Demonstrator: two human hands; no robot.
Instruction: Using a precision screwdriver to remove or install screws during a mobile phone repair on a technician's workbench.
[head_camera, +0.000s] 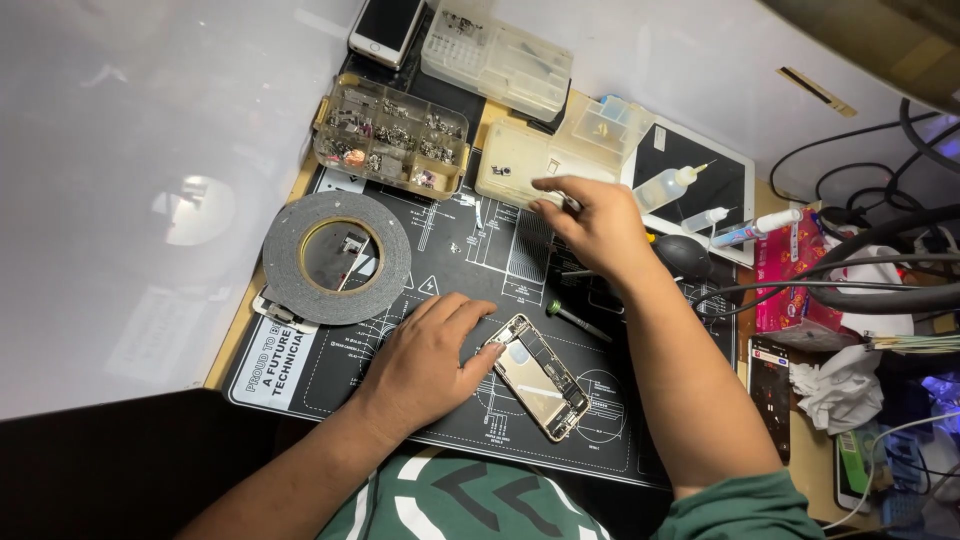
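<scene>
Crowded mat (330, 385); left hand (425, 360) steadies opened phone (537, 376), near edge free.

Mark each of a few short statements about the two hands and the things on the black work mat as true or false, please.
1. The left hand rests on the opened phone body with bare metal inside. True.
2. The right hand grips the big grey roll of tape. False: it is apart from the roll, reaching toward the cream plastic box with a thin tool.
3. The clear compartment box of small parts stands above the roll. True.
4. The green-tipped screwdriver is in the left hand. False: it lies on the black work mat.
</scene>
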